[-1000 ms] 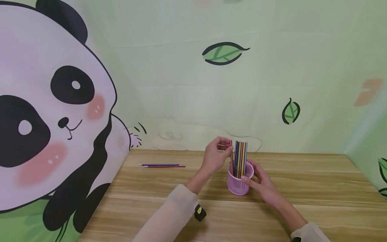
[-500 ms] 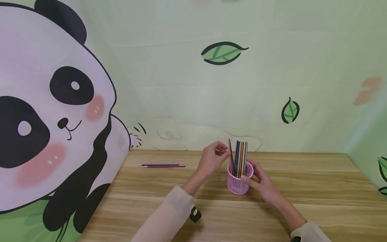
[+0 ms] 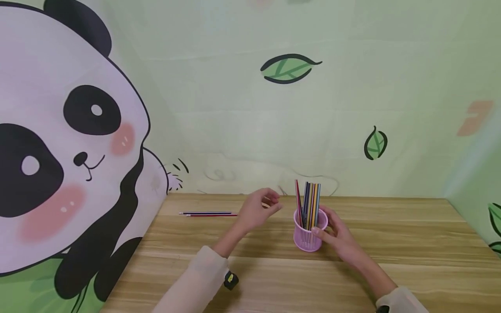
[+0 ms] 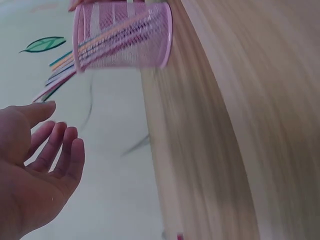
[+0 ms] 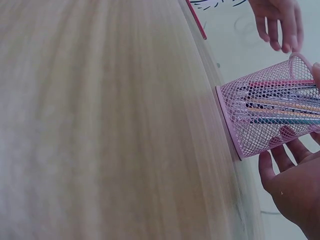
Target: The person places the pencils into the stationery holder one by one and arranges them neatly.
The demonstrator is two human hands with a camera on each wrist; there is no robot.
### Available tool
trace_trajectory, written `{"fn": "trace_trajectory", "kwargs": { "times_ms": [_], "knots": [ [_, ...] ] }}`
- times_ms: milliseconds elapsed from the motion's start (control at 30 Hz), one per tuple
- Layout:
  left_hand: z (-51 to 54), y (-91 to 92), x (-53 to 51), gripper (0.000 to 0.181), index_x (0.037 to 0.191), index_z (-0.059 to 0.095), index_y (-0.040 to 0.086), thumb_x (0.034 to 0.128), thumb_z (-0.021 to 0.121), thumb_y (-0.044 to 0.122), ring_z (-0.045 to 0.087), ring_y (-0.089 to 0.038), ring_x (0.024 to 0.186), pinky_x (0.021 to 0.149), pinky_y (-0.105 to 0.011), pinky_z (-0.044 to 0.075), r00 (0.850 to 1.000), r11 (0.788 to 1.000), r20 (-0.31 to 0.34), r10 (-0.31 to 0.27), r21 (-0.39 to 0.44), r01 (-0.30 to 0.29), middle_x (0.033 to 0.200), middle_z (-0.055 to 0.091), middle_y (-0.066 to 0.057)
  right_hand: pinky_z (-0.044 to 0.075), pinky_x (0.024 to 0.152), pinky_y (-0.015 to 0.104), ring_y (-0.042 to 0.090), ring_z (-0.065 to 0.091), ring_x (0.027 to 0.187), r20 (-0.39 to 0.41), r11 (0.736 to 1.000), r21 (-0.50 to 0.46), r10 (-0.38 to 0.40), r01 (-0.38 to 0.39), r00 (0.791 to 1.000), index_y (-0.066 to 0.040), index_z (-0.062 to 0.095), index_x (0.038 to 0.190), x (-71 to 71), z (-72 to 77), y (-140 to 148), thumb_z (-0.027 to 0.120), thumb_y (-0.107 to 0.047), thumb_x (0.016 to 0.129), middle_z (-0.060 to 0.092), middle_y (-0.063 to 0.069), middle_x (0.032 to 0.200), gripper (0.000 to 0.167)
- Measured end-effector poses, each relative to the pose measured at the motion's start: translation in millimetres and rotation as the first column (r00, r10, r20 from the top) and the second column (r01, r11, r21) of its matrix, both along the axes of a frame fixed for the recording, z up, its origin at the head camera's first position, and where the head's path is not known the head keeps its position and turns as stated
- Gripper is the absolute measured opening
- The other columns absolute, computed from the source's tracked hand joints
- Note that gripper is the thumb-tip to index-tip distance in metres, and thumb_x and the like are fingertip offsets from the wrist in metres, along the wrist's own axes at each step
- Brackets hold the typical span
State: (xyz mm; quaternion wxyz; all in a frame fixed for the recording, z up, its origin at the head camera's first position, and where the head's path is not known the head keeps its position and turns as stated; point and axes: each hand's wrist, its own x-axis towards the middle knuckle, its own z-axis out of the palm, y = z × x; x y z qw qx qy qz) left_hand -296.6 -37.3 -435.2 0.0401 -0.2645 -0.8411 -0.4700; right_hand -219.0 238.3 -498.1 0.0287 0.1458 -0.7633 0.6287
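Observation:
A pink mesh pen cup stands upright on the table, with several pencils in it. One red pencil leans toward the cup's left side, apart from the rest. My right hand holds the cup from the right, its thumb near the front rim; in the right wrist view the fingers curl against the mesh. Left of the cup, my left hand hangs in the air with loosely bent fingers and nothing in them. Beyond it lie two pencils, a dark one and a red one, side by side.
The wooden table meets a pale green wall cloth printed with leaves and a large panda on the left. A black wrist device sits at the left sleeve.
My left hand has let go of the red pencil, now leaning in the cup, and has moved left toward the two pencils on the table. My right hand stays on the cup.

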Motion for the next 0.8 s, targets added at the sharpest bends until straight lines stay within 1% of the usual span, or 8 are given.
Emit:
{"fn": "trace_trajectory", "kwargs": {
  "times_ms": [67, 167, 267, 333, 433, 567, 700, 800],
  "knots": [
    [2.3, -11.4, 0.5, 0.020, 0.117, 0.070, 0.007, 0.0998, 0.077, 0.016, 0.071, -0.017, 0.097, 0.086, -0.031, 0.061, 1.000, 1.000, -0.012, 0.000, -0.019, 0.000, 0.109, 0.072, -0.007, 0.036, 0.118, 0.054, 0.049, 0.036, 0.149, -0.005, 1.000, -0.002, 0.004, -0.004, 1.000, -0.002, 0.030, 0.163, 0.2, 0.4, -0.6, 0.069, -0.011, 0.103, 0.037, 0.030, 0.163, 0.072],
    [5.9, -29.2, 0.3, 0.022, 0.119, 0.070, 0.007, 0.0996, 0.077, 0.015, 0.070, -0.018, 0.099, 0.087, -0.033, 0.061, 1.000, 0.999, -0.028, 0.004, -0.049, -0.006, 0.111, 0.071, -0.008, 0.041, 0.116, 0.036, 0.047, 0.036, 0.150, -0.004, 1.000, -0.008, 0.007, -0.007, 1.000, -0.002, 0.031, 0.163, 0.3, 1.2, -1.4, 0.069, -0.010, 0.103, 0.039, 0.029, 0.162, 0.071],
    [8.1, -46.9, -1.6, 0.024, 0.120, 0.070, 0.008, 0.0986, 0.078, 0.015, 0.069, -0.019, 0.101, 0.088, -0.035, 0.061, 0.999, 0.996, -0.034, 0.029, -0.081, -0.031, 0.112, 0.071, -0.007, 0.041, 0.109, 0.019, 0.046, 0.036, 0.150, 0.002, 1.000, -0.006, 0.002, -0.002, 1.000, -0.003, 0.031, 0.162, 1.1, 2.0, -2.1, 0.070, -0.012, 0.103, 0.040, 0.028, 0.162, 0.071],
    [8.9, -58.3, -3.3, 0.024, 0.120, 0.071, 0.009, 0.0979, 0.079, 0.015, 0.069, -0.019, 0.102, 0.089, -0.036, 0.061, 0.998, 0.994, -0.028, 0.051, -0.098, -0.054, 0.113, 0.071, -0.007, 0.040, 0.108, 0.017, 0.046, 0.035, 0.151, 0.002, 1.000, -0.002, 0.000, 0.000, 1.000, -0.003, 0.031, 0.162, 1.4, 2.4, -2.2, 0.070, -0.012, 0.103, 0.039, 0.029, 0.162, 0.071],
    [8.7, -73.3, -6.1, 0.025, 0.120, 0.071, 0.009, 0.0976, 0.079, 0.015, 0.069, -0.021, 0.104, 0.090, -0.038, 0.061, 0.996, 0.988, -0.013, 0.085, -0.126, -0.086, 0.115, 0.071, -0.009, 0.040, 0.108, 0.017, 0.046, 0.035, 0.151, 0.006, 1.000, -0.001, -0.004, 0.004, 1.000, -0.003, 0.031, 0.163, 1.7, 3.1, -1.8, 0.070, -0.012, 0.103, 0.038, 0.028, 0.163, 0.071],
    [3.7, -88.8, -9.6, 0.026, 0.120, 0.071, 0.006, 0.0971, 0.080, 0.014, 0.068, -0.024, 0.107, 0.094, -0.042, 0.060, 0.993, 0.979, 0.003, 0.121, -0.168, -0.119, 0.115, 0.071, -0.010, 0.041, 0.107, 0.016, 0.045, 0.034, 0.151, 0.006, 1.000, -0.015, -0.004, 0.004, 1.000, -0.003, 0.031, 0.163, 1.1, 2.7, -0.9, 0.069, -0.010, 0.103, 0.037, 0.029, 0.163, 0.071],
    [-8.1, -101.3, -15.8, 0.029, 0.121, 0.072, 0.001, 0.0963, 0.080, 0.013, 0.067, -0.028, 0.110, 0.098, -0.047, 0.058, 0.991, 0.961, 0.005, 0.132, -0.246, -0.127, 0.116, 0.072, -0.011, 0.041, 0.106, 0.015, 0.046, 0.035, 0.151, 0.008, 1.000, -0.013, -0.002, 0.002, 1.000, -0.003, 0.030, 0.163, -0.1, 1.3, -0.1, 0.070, -0.011, 0.103, 0.036, 0.030, 0.163, 0.072],
    [-20.6, -109.5, -22.1, 0.028, 0.119, 0.072, -0.003, 0.0955, 0.080, 0.009, 0.069, -0.031, 0.109, 0.097, -0.048, 0.058, 0.994, 0.948, -0.019, 0.107, -0.299, -0.108, 0.114, 0.074, -0.016, 0.041, 0.105, 0.015, 0.046, 0.035, 0.150, 0.015, 1.000, -0.004, 0.005, -0.005, 1.000, -0.003, 0.028, 0.164, -0.9, 0.0, 0.0, 0.069, -0.013, 0.104, 0.035, 0.029, 0.164, 0.073]
  ]
}}
